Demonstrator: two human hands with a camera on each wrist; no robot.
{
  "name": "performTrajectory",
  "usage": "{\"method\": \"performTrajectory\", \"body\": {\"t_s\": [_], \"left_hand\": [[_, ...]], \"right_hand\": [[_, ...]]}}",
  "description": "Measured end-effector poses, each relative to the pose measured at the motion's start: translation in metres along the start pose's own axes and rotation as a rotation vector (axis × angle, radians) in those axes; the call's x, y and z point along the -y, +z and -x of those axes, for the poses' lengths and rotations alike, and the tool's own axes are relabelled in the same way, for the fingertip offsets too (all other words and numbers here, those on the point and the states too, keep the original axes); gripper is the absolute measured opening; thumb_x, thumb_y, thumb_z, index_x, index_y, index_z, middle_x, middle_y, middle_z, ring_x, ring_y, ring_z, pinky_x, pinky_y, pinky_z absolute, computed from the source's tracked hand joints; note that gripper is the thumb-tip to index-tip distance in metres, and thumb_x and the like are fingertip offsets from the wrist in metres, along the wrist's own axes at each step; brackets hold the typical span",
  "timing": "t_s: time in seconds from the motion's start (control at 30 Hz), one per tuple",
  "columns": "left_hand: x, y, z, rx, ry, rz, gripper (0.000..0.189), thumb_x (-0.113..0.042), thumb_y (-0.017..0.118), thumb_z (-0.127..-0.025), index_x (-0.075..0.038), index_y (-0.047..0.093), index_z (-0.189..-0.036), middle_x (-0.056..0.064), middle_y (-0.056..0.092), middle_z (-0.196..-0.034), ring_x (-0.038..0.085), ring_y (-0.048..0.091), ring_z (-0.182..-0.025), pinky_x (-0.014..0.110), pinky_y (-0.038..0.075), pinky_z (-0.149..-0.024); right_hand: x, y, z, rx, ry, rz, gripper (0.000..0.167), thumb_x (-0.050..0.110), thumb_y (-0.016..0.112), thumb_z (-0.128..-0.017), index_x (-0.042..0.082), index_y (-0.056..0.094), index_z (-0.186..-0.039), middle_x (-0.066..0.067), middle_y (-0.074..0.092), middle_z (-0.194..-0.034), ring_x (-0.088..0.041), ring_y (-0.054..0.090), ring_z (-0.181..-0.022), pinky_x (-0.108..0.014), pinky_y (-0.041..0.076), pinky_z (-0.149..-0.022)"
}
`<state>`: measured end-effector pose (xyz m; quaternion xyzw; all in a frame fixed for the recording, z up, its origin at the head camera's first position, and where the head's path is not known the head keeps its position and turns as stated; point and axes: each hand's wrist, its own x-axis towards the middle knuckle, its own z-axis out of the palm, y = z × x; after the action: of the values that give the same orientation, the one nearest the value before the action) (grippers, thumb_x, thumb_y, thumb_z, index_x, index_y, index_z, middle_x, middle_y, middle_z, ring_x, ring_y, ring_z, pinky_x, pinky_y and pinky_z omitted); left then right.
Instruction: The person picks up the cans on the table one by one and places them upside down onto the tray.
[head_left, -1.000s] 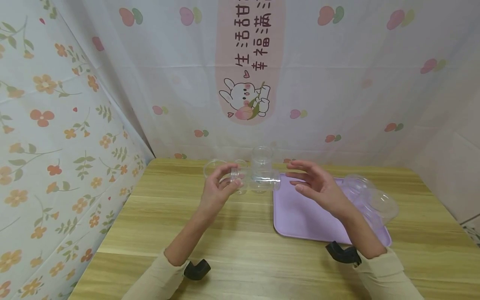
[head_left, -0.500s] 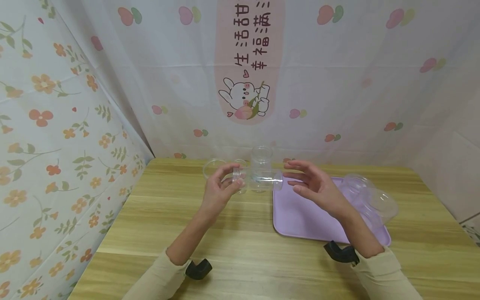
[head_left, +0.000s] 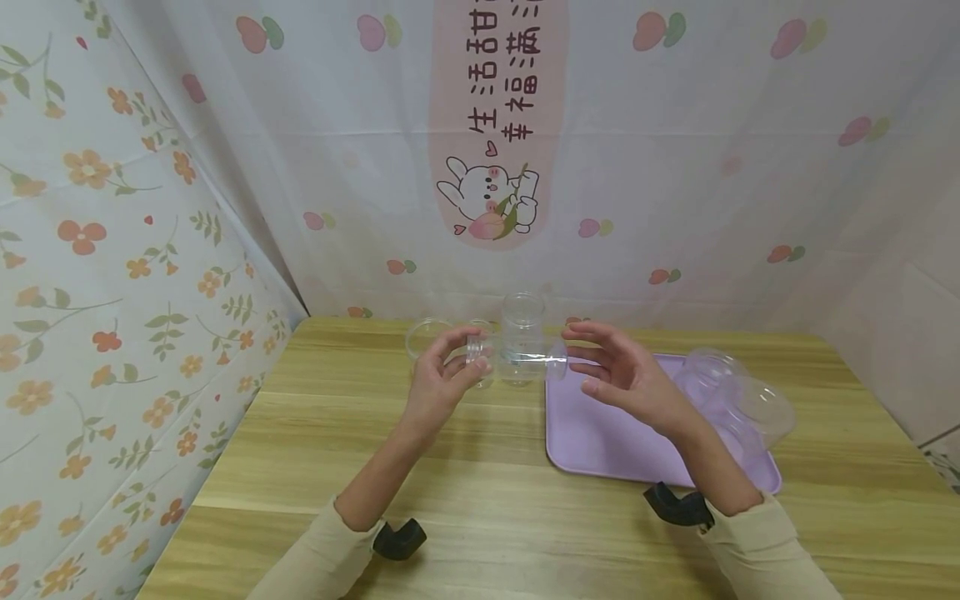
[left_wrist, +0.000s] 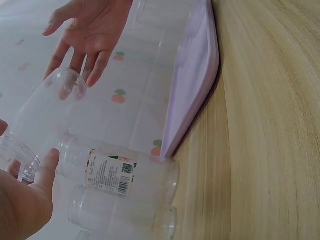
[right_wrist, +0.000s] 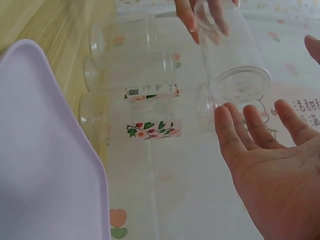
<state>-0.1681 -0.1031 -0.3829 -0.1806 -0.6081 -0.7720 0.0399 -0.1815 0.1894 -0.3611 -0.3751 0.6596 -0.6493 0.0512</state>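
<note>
My left hand (head_left: 442,379) grips a clear plastic jar (head_left: 528,360) round its ridged neck and holds it sideways above the table. The jar's base points right, toward my right hand (head_left: 633,379). That hand has its fingers spread and its palm turned to the jar. In the right wrist view its fingertips (right_wrist: 252,111) are close to the jar's base; whether they touch is hard to tell. Behind the held jar stands a clear jar with a printed label (left_wrist: 115,172). Two more clear jars (right_wrist: 127,70) stand in line beside it, partly hidden by my left hand in the head view.
A lilac tray (head_left: 607,442) lies right of centre on the wooden table (head_left: 480,517). Clear, rounded plastic vessels (head_left: 761,408) rest at its right end, partly behind my right forearm. A patterned curtain (head_left: 337,150) hangs at the table's far edge.
The held jar and my left hand have shifted slightly right. My right hand has come slightly left, so the gap to the jar's base has narrowed.
</note>
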Motion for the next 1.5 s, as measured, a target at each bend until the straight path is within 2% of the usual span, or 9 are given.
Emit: {"method": "performTrajectory", "body": {"t_s": [0.1,0.23,0.5,0.67,0.77,0.9,1.1,1.3,1.5], "left_hand": [[0.000,0.001,0.000,0.002,-0.001,0.002,0.043,-0.002,0.067,-0.094,0.002,0.054,-0.135,0.023,0.051,-0.135,0.033,0.061,-0.117,0.038,0.056,-0.092],[-0.001,0.003,0.000,0.009,0.002,0.008,0.043,-0.001,0.066,-0.094,0.002,0.054,-0.135,0.023,0.051,-0.136,0.034,0.061,-0.118,0.038,0.056,-0.093],[-0.001,0.006,0.000,0.020,0.015,0.011,0.043,-0.003,0.067,-0.093,0.002,0.055,-0.134,0.025,0.050,-0.138,0.033,0.061,-0.119,0.039,0.055,-0.093],[-0.001,0.008,0.000,0.029,0.023,0.011,0.042,-0.001,0.066,-0.093,0.003,0.054,-0.133,0.023,0.052,-0.135,0.033,0.061,-0.118,0.039,0.056,-0.093],[-0.001,0.009,0.000,0.035,0.024,0.012,0.042,0.000,0.065,-0.094,0.002,0.054,-0.134,0.019,0.054,-0.133,0.033,0.061,-0.119,0.040,0.055,-0.093],[0.001,0.009,0.001,0.044,0.023,0.022,0.042,-0.004,0.065,-0.095,0.002,0.053,-0.134,0.017,0.054,-0.134,0.035,0.060,-0.119,0.042,0.055,-0.094],[0.002,0.008,0.001,0.059,0.020,0.042,0.042,-0.006,0.064,-0.096,0.002,0.053,-0.136,0.018,0.053,-0.137,0.038,0.059,-0.119,0.051,0.052,-0.097],[0.002,0.005,0.001,0.065,0.013,0.027,0.042,-0.006,0.063,-0.097,0.003,0.052,-0.137,0.019,0.051,-0.137,0.034,0.061,-0.115,0.053,0.052,-0.096],[0.001,0.001,0.002,0.091,-0.003,0.025,0.043,-0.002,0.063,-0.097,0.004,0.051,-0.138,0.018,0.051,-0.137,0.036,0.061,-0.113,0.056,0.050,-0.096]], "right_hand": [[0.000,0.001,-0.001,-0.003,0.006,0.008,0.065,-0.016,0.063,-0.091,-0.007,0.036,-0.149,-0.023,0.038,-0.152,-0.033,0.045,-0.136,-0.047,0.041,-0.109],[-0.001,0.001,-0.001,-0.006,0.020,0.012,0.068,-0.014,0.067,-0.090,-0.007,0.036,-0.150,-0.019,0.039,-0.152,-0.034,0.045,-0.136,-0.047,0.042,-0.109],[-0.003,0.003,-0.003,-0.010,0.030,0.017,0.069,-0.014,0.068,-0.089,-0.007,0.036,-0.149,-0.021,0.039,-0.152,-0.039,0.044,-0.135,-0.042,0.044,-0.108],[-0.006,0.005,-0.005,-0.024,0.037,0.017,0.067,-0.014,0.068,-0.089,-0.006,0.038,-0.148,-0.028,0.037,-0.150,-0.043,0.047,-0.132,-0.047,0.046,-0.104],[-0.007,0.006,-0.005,-0.034,0.051,0.015,0.066,-0.015,0.068,-0.089,-0.005,0.039,-0.147,-0.027,0.037,-0.150,-0.044,0.050,-0.129,-0.044,0.051,-0.100],[-0.009,0.007,-0.004,-0.031,0.055,0.005,0.061,-0.016,0.068,-0.089,-0.008,0.042,-0.144,-0.022,0.043,-0.147,-0.043,0.053,-0.126,-0.039,0.054,-0.095],[-0.011,0.009,-0.004,-0.057,0.011,0.027,0.057,-0.018,0.067,-0.088,-0.010,0.047,-0.141,-0.029,0.046,-0.142,-0.030,0.058,-0.123,-0.039,0.053,-0.096],[-0.012,0.011,-0.004,-0.078,-0.007,0.036,0.057,-0.020,0.067,-0.087,-0.011,0.049,-0.141,-0.036,0.045,-0.140,-0.032,0.060,-0.121,-0.042,0.052,-0.097],[-0.014,0.011,-0.004,-0.077,-0.005,0.050,0.057,-0.020,0.068,-0.087,-0.011,0.049,-0.140,-0.026,0.053,-0.138,-0.033,0.060,-0.120,-0.042,0.052,-0.098]]}}
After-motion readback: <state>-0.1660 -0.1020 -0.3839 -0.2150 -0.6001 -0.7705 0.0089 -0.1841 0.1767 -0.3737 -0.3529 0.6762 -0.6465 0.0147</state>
